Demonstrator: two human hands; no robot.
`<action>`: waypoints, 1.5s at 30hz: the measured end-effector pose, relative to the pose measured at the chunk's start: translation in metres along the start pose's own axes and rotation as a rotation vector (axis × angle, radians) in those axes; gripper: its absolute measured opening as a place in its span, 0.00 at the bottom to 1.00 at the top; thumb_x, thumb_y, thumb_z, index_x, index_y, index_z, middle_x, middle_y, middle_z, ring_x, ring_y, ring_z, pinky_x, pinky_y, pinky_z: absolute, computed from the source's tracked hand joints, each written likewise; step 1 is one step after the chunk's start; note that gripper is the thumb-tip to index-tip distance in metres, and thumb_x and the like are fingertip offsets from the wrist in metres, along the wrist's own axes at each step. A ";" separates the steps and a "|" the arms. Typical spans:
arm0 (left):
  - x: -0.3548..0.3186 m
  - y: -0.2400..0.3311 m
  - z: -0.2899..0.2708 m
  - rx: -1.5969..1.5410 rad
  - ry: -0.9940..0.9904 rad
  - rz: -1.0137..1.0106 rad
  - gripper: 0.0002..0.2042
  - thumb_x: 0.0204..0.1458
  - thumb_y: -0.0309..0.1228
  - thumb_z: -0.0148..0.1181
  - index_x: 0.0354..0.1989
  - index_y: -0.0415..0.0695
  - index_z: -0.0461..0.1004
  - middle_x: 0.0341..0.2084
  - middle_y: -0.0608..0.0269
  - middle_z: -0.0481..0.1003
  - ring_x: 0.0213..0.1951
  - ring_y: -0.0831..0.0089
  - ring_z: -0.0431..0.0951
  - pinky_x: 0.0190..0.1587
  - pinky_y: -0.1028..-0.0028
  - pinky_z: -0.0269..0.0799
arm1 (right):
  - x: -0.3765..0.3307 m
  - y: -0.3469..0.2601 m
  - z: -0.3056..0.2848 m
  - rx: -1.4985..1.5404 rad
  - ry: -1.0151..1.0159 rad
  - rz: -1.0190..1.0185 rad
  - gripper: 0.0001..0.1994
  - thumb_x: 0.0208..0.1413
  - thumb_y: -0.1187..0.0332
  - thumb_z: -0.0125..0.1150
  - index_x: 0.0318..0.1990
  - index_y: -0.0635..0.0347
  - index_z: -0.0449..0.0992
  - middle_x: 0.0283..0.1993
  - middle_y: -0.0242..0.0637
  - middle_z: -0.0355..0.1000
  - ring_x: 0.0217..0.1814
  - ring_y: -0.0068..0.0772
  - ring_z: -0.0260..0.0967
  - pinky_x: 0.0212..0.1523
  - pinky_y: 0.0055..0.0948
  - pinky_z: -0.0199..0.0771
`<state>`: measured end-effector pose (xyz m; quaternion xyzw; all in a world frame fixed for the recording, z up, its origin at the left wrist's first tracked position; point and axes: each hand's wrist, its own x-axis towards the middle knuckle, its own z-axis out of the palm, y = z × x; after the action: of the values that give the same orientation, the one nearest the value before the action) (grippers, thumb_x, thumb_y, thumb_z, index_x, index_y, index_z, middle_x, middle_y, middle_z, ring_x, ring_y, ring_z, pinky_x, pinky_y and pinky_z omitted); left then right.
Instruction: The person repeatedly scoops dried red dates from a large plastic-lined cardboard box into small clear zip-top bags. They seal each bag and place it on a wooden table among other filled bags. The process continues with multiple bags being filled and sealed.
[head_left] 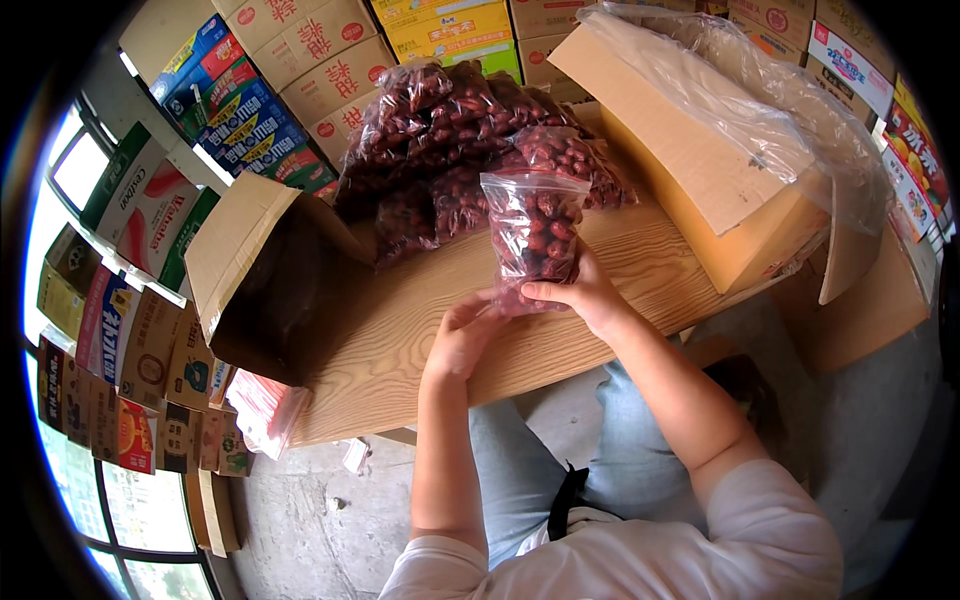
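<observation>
Above the wooden table (385,345) I hold a clear zip bag of red dates (537,235) upright between both hands. My right hand (592,292) grips its lower right side, thumb across the front. At the lower left corner, my left hand (465,332) is closed against the bag, its fingertips partly hidden behind the plastic. The zip strip along the top edge looks flat, but whether it is sealed I cannot tell. Just beyond lies a heap of filled bags of red dates (440,130), piled on one another.
An open cardboard box (240,245) lies tipped at the table's left, beside a bundle of flat plastic bags with red edges (265,410). A large carton (670,150) with a plastic liner (780,100) stands at right. Stacked cartons (310,75) line the back and left.
</observation>
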<state>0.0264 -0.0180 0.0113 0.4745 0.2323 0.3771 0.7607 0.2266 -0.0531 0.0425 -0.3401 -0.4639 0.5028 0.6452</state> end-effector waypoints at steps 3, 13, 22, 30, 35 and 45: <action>-0.001 0.002 -0.002 -0.064 -0.001 -0.003 0.14 0.56 0.22 0.53 0.51 0.35 0.67 0.48 0.57 0.71 0.52 0.69 0.71 0.59 0.69 0.64 | 0.000 -0.006 0.001 0.050 -0.007 0.031 0.39 0.37 0.72 0.75 0.58 0.64 0.59 0.54 0.36 0.66 0.56 0.30 0.65 0.56 0.31 0.68; 0.003 -0.005 -0.017 -0.103 -0.055 0.081 0.19 0.52 0.19 0.57 0.53 0.38 0.64 0.45 0.60 0.72 0.49 0.72 0.72 0.56 0.72 0.66 | -0.003 -0.014 0.004 0.168 -0.042 0.099 0.35 0.39 0.72 0.74 0.56 0.62 0.62 0.50 0.36 0.70 0.52 0.29 0.68 0.53 0.29 0.70; -0.002 0.006 0.000 -0.072 0.030 -0.073 0.13 0.55 0.26 0.58 0.48 0.40 0.69 0.41 0.61 0.74 0.44 0.73 0.74 0.51 0.72 0.70 | -0.005 -0.014 0.004 0.143 -0.041 0.068 0.34 0.40 0.71 0.73 0.57 0.62 0.63 0.52 0.34 0.69 0.55 0.28 0.65 0.58 0.30 0.64; -0.001 0.001 -0.006 -0.115 -0.084 -0.004 0.07 0.54 0.29 0.61 0.37 0.44 0.69 0.36 0.65 0.75 0.41 0.73 0.76 0.49 0.71 0.72 | -0.004 -0.008 0.003 0.137 -0.072 0.134 0.38 0.38 0.71 0.75 0.58 0.63 0.60 0.53 0.37 0.68 0.56 0.31 0.66 0.56 0.31 0.68; -0.002 0.001 -0.004 -0.173 -0.096 0.064 0.07 0.54 0.28 0.60 0.37 0.43 0.69 0.37 0.63 0.75 0.42 0.72 0.75 0.50 0.71 0.71 | -0.005 -0.007 0.005 0.148 -0.062 0.082 0.34 0.39 0.71 0.74 0.56 0.62 0.64 0.51 0.34 0.69 0.54 0.28 0.66 0.58 0.30 0.65; 0.001 0.001 -0.012 -0.287 -0.011 0.103 0.12 0.52 0.23 0.59 0.44 0.37 0.68 0.40 0.58 0.74 0.46 0.69 0.73 0.56 0.69 0.68 | -0.003 -0.006 0.006 0.101 -0.012 0.031 0.40 0.33 0.74 0.77 0.56 0.61 0.60 0.52 0.34 0.67 0.55 0.30 0.65 0.57 0.31 0.68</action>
<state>0.0180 -0.0103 0.0070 0.3743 0.1474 0.4423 0.8016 0.2231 -0.0578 0.0492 -0.3111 -0.4367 0.5374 0.6509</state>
